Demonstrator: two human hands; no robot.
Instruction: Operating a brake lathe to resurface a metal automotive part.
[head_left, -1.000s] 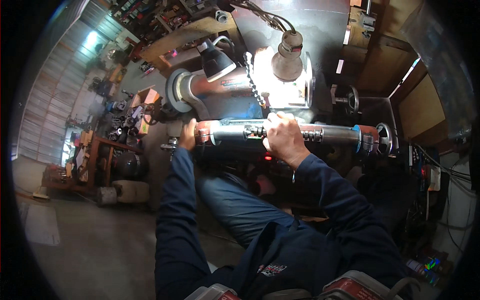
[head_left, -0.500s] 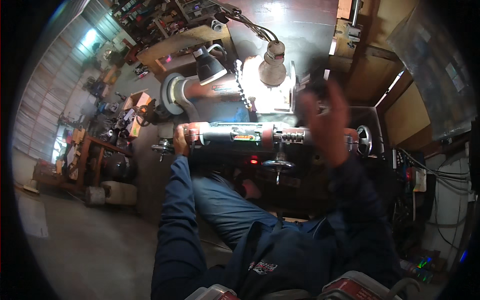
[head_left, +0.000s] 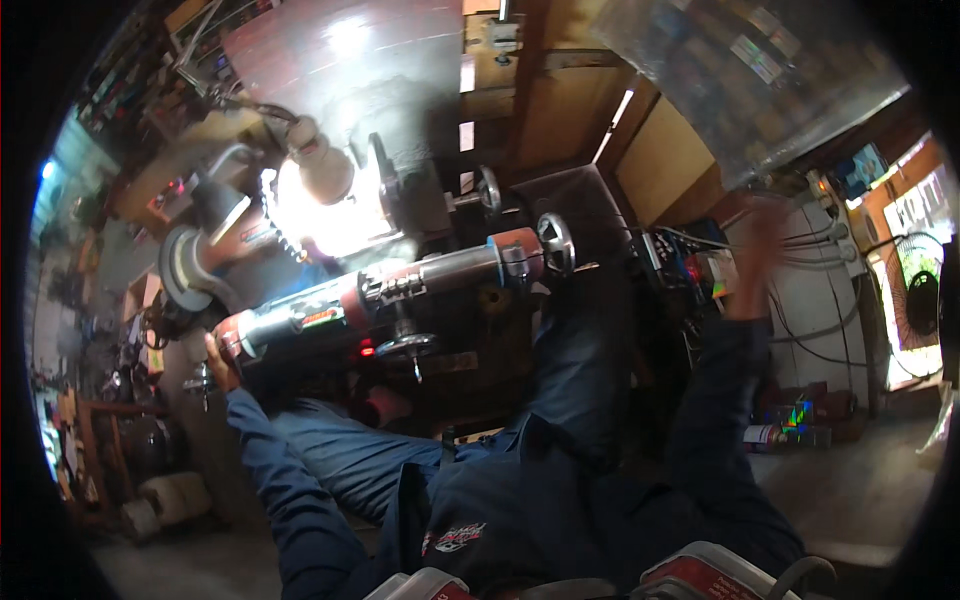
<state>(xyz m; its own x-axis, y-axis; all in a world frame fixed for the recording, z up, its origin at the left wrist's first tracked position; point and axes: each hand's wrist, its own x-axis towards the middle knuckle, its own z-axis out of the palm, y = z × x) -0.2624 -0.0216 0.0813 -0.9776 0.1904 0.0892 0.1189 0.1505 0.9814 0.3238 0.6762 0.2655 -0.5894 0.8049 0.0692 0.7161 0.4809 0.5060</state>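
A long metal machine (head_left: 455,268) with red end pieces lies across in front of me, tilted up to the right. My left hand (head_left: 222,362) is on its red left end, with the fingers partly hidden behind it. A chrome handwheel (head_left: 556,242) is fixed at the machine's right end, and another handwheel (head_left: 410,345) sits low on its front. My right hand (head_left: 757,262) is away from the machine, raised at the right in front of cables by the wall. Motion smears its fingers, and nothing can be made out in it.
Beyond the machine glows a bright bulb lamp (head_left: 325,172), beside a small dark lamp (head_left: 216,206) and a round wheel (head_left: 187,268). Cables (head_left: 800,245) run along the wall at right. A spray can (head_left: 763,435) lies near the floor, and a fan (head_left: 918,285) stands far right.
The view has turned to the right, so the machine appears farther left and tilted. My right hand has moved from over the machine to the right. My left hand stays on the red end.
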